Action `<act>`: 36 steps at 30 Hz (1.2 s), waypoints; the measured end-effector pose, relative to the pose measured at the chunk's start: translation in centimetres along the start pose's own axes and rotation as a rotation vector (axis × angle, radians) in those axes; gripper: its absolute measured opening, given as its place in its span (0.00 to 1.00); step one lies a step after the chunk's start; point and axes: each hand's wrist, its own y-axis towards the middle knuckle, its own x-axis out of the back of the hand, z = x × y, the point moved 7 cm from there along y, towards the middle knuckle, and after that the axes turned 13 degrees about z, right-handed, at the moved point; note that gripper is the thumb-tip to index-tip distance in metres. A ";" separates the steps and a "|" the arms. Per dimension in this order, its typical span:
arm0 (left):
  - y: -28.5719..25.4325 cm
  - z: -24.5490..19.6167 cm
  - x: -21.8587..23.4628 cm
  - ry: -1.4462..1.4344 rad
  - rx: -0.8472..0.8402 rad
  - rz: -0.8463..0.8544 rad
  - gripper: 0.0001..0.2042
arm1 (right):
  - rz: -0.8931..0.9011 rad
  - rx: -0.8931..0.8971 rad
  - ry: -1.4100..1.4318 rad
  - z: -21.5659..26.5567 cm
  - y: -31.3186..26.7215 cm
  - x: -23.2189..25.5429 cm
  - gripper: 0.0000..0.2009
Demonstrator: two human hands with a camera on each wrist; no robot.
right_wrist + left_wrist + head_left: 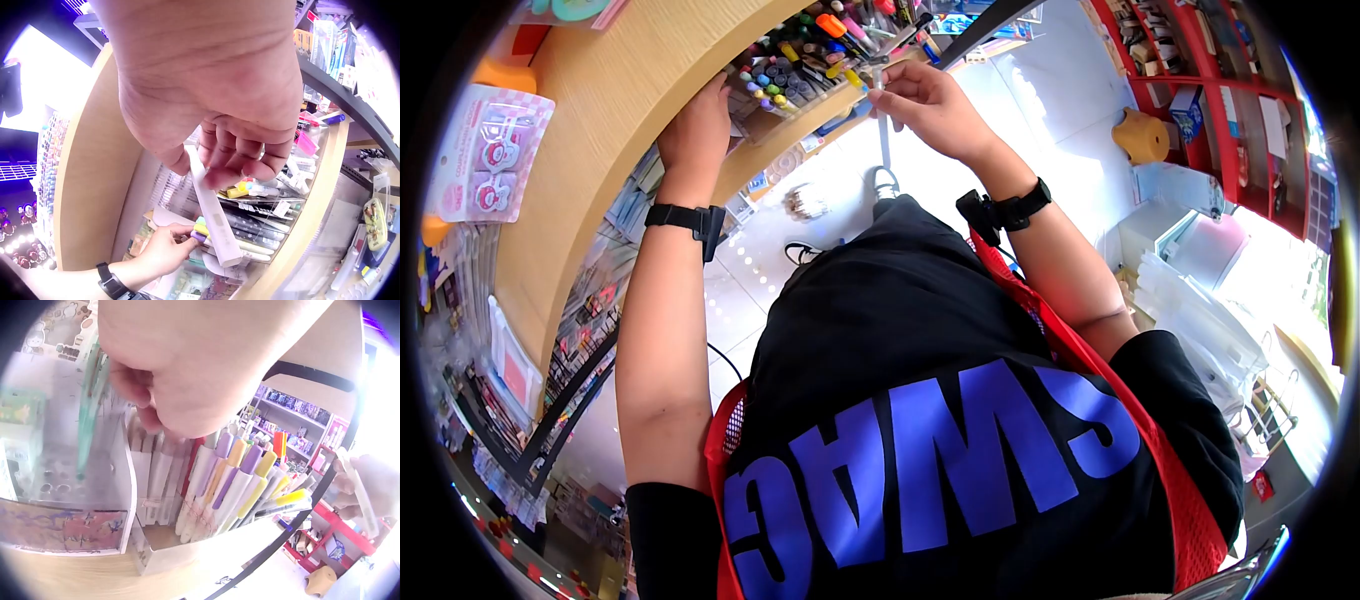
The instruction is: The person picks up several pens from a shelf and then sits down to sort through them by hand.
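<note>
My right hand (932, 108) pinches a slim white pen-like stick (214, 215) near one end, between thumb and fingers. Its free end points down, overlapping the pens below in the right wrist view. On the left, my left hand (164, 250) reaches into the pen display, fingers bent at the pen tops. Beneath those fingers stand white pens with brownish tops (164, 462), partly hidden and blurred. Beside them are white pens with purple caps (251, 460) and yellow caps (265, 464), upright in a clear box (187, 559). Whether the left fingers grip a pen, I cannot tell.
A curved wooden counter edge (590, 150) runs along the left. More markers (775, 85) fill the rack ahead. In the left wrist view, a green pen-like item (90, 419) leans in the neighbouring compartment. Red shelves (1215, 95) and a yellow stool (1142, 136) stand at right.
</note>
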 end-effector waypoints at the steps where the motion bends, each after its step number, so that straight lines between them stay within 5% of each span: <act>1: 0.0 0.0 -0.2 0.046 0.037 0.038 0.15 | 0.000 0.001 0.006 -0.1 0.0 0.0 0.14; 5: -0.6 -0.2 -0.5 0.003 0.075 0.084 0.16 | 0.010 -0.003 -0.012 -0.6 -0.2 -0.1 0.16; 8: -2.2 -0.8 1.7 -0.093 0.062 -0.091 0.17 | 0.046 0.042 0.003 -0.8 -0.4 -0.7 0.18; 11: -4.3 -3.4 4.5 -0.399 -0.093 -0.037 0.15 | 0.162 -0.006 -0.205 0.1 -0.6 -2.0 0.18; 13: -6.1 -5.8 2.6 -0.969 -0.095 0.503 0.14 | 0.207 -0.070 -0.242 0.0 -0.8 -3.1 0.20; 16: -8.2 -8.8 3.1 -1.075 -0.142 0.597 0.12 | 0.290 -0.004 -0.375 -0.4 -0.6 -5.3 0.18; 27: -10.3 -6.6 1.1 -1.188 -0.002 0.499 0.11 | 0.433 -0.171 -0.271 -0.1 0.1 -8.9 0.19; 29: -10.5 -5.8 1.2 -1.193 -0.034 0.510 0.12 | 0.604 -0.195 -0.226 0.1 -0.1 -9.9 0.27; 33: -10.0 -1.1 2.8 -1.270 0.133 0.446 0.11 | 0.432 -0.097 -0.388 0.0 -0.3 -9.9 0.36; 35: -9.5 2.1 5.0 -1.111 0.221 0.276 0.12 | 0.465 -0.286 -0.410 -0.5 -0.5 -8.9 0.41; 36: -9.1 3.1 5.3 -1.112 0.223 0.276 0.12 | 0.410 -0.242 -0.424 -0.5 -0.5 -8.5 0.39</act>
